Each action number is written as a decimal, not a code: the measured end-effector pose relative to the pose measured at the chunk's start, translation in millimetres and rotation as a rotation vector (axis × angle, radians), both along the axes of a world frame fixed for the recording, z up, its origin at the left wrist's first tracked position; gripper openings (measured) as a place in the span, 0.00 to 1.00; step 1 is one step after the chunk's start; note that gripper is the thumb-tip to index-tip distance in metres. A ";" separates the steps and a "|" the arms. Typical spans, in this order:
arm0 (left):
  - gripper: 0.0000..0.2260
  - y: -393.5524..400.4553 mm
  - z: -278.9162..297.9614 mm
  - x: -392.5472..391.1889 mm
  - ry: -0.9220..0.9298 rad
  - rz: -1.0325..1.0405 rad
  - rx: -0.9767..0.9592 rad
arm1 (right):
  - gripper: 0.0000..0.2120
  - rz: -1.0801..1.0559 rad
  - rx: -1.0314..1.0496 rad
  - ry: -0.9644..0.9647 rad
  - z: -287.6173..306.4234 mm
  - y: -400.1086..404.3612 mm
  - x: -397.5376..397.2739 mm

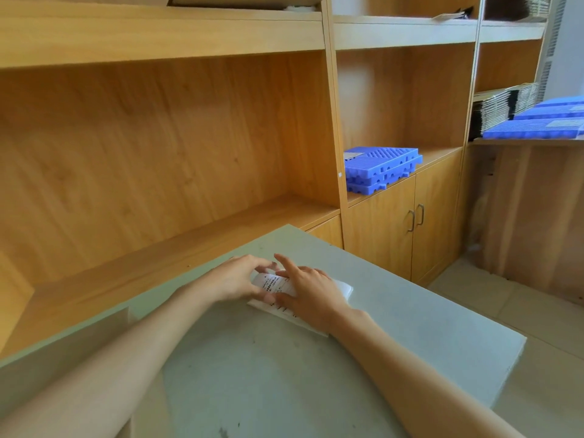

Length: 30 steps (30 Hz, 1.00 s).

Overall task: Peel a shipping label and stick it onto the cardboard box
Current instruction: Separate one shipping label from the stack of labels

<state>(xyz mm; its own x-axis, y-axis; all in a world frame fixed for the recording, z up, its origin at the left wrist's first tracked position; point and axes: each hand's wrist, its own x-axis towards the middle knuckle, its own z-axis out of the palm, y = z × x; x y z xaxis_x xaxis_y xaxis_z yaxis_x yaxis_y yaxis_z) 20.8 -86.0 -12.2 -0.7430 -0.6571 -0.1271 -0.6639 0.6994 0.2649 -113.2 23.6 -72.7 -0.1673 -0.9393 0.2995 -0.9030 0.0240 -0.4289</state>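
A stack of white shipping labels (344,289) with black print lies on the grey table (410,327), towards its far right part. My left hand (237,279) pinches the curled-up left end of the top label (273,283) between thumb and fingers. My right hand (311,295) lies flat on the stack and presses it down, its index finger pointing up and away. Most of the stack is hidden under my hands. No cardboard box shows in view.
Wooden shelving (158,153) stands right behind the table. Blue plastic trays (382,169) lie stacked on a shelf to the right, above cabinet doors (410,222). More blue trays (537,118) and stacked flat packs (499,105) sit at far right. The table's right edge drops to a tiled floor.
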 end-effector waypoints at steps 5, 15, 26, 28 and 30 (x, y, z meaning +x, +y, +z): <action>0.22 0.2 -2.1 -2.4 0.097 0.003 0.051 | 0.36 -0.046 -0.092 -0.012 0.3 1.0 -1.7; 0.20 17.0 4.2 -2.1 0.253 0.103 -0.057 | 0.32 -0.060 -0.275 -0.144 7.7 5.1 -4.4; 0.20 15.0 1.6 -0.9 0.288 0.019 -0.104 | 0.33 -0.009 -0.436 -0.244 7.4 3.1 -5.8; 0.19 15.7 1.9 -1.1 0.298 0.023 -0.120 | 0.33 0.007 -0.454 -0.248 7.2 2.5 -5.9; 0.19 17.0 3.0 -1.8 0.314 0.022 -0.142 | 0.32 0.020 -0.470 -0.247 7.4 2.4 -6.3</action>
<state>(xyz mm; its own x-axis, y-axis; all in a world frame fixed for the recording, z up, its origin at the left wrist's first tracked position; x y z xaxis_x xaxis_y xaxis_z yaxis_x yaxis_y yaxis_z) 19.0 -69.0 -9.2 -0.7166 -0.6684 0.1990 -0.5811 0.7301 0.3597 -119.6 26.0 -65.3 -0.2700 -0.7166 0.6431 -0.7720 -0.2381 -0.5894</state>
